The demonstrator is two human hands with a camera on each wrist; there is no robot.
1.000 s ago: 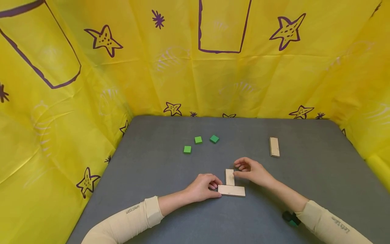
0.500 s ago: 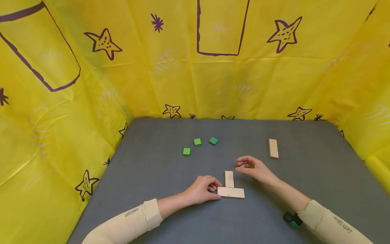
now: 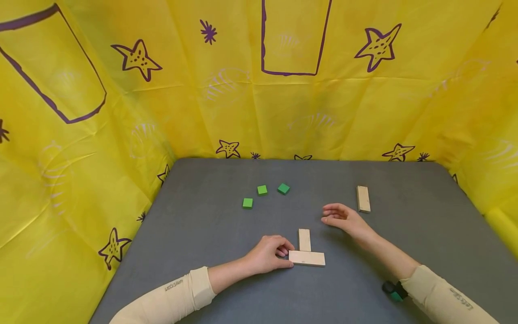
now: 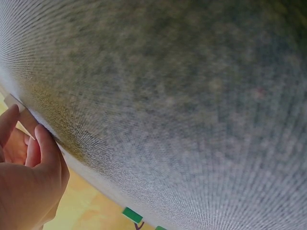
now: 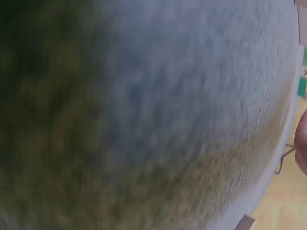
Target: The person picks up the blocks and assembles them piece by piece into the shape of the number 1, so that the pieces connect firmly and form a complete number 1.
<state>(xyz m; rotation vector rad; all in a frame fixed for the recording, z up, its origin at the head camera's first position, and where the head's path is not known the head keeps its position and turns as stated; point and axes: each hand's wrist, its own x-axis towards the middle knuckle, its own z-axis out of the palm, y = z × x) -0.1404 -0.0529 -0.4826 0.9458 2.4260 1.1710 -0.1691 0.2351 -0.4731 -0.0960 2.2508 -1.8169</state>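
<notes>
Two pale wooden blocks form an upside-down T in the head view: one block (image 3: 306, 258) lies crosswise, and another block (image 3: 304, 240) runs away from the middle of its far side. My left hand (image 3: 267, 254) holds the crosswise block's left end between thumb and fingers; the left wrist view shows this grip on the block (image 4: 23, 116) too. Nothing is in my right hand (image 3: 351, 223), which hovers to the right of the T with fingers loosely bent. Only a sliver of the right hand (image 5: 301, 141) shows in the right wrist view.
A third wooden block (image 3: 363, 199) lies at the right, beyond my right hand. Toward the back are two light green squares (image 3: 262, 190) and a darker green one (image 3: 283, 188). Yellow cloth (image 3: 243, 103) with drawn starfish walls the grey table (image 3: 210, 180).
My right hand has drawn away from the upright of the T, moving right and slightly outward toward the third block. The left hand and the blocks keep their places.
</notes>
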